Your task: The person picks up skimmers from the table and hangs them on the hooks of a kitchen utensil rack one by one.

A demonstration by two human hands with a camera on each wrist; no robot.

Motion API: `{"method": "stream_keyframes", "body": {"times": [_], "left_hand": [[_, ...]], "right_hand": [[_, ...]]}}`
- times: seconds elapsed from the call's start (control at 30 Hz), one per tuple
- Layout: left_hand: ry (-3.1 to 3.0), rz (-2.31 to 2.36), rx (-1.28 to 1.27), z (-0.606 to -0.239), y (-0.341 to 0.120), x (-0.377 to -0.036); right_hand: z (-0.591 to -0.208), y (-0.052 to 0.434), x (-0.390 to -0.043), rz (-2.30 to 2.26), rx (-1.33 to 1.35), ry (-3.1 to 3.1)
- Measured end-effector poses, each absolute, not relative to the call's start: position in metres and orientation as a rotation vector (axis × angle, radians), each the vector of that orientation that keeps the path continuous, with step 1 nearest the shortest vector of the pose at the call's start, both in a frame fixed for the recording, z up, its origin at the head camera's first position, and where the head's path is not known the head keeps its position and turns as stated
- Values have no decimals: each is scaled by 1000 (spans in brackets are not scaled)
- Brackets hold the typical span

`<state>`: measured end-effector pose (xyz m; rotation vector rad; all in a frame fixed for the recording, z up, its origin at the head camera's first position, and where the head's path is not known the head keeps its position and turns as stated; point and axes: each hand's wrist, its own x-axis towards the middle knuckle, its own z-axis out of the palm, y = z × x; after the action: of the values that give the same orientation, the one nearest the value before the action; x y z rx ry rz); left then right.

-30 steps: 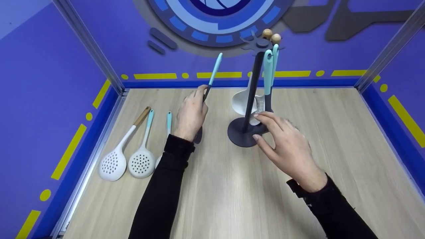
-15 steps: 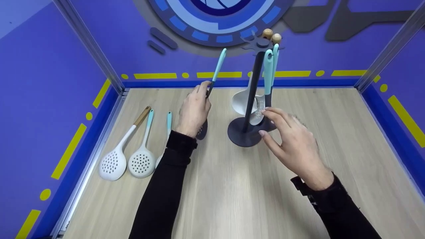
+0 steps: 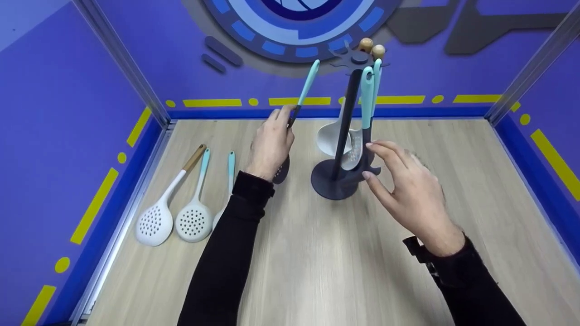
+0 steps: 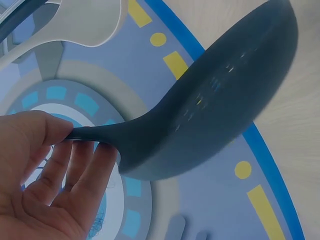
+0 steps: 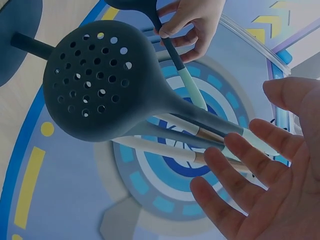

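- The left hand [image 3: 271, 147] is grasping a dark perforated spoon [image 4: 215, 95], its thumb and fingertips pinching the dark neck.
- Seen from the head, that spoon is tilting, its turquoise handle pointing up towards one o'clock and its head hanging lower, partly behind the hand.
- The right hand [image 3: 412, 190] is gripping nothing; its fingers are spreading loosely, the thumb standing apart.
- Its fingertips are pointing towards ten o'clock, near the neck of a hanging dark skimmer [image 5: 107, 86]; whether they are touching it, I cannot tell.
- A dark stand [image 3: 346, 117] is standing upright between the hands, at three o'clock from the left one.
- From its hooks, two turquoise-handled utensils, including the skimmer, are hanging on the side towards the right hand.
- A white ladle [image 3: 327, 138] is hanging beyond the post, with a pale perforated utensil [image 3: 355, 151] beside it; two wooden handle ends [image 3: 366, 44] are showing at the top.
- At eight o'clock from the left hand, a white skimmer with a wooden handle [image 3: 154, 224] and a pale skimmer with a turquoise handle [image 3: 193, 222] are lying on the table [image 3: 308, 271].
- Just beside them, a third turquoise handle [image 3: 231, 170] is showing, its utensil partly hidden by the left sleeve [image 3: 231, 244].
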<state>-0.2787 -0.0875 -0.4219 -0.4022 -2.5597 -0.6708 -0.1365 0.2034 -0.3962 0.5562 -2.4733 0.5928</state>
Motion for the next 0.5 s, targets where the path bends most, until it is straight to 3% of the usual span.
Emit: {"method": "stream_keyframes", "body": {"times": [0.5], "left_hand": [[-2554, -719, -457, -406, -73, -287]], "right_hand": [[-389, 214, -140, 606, 485, -2455]]}}
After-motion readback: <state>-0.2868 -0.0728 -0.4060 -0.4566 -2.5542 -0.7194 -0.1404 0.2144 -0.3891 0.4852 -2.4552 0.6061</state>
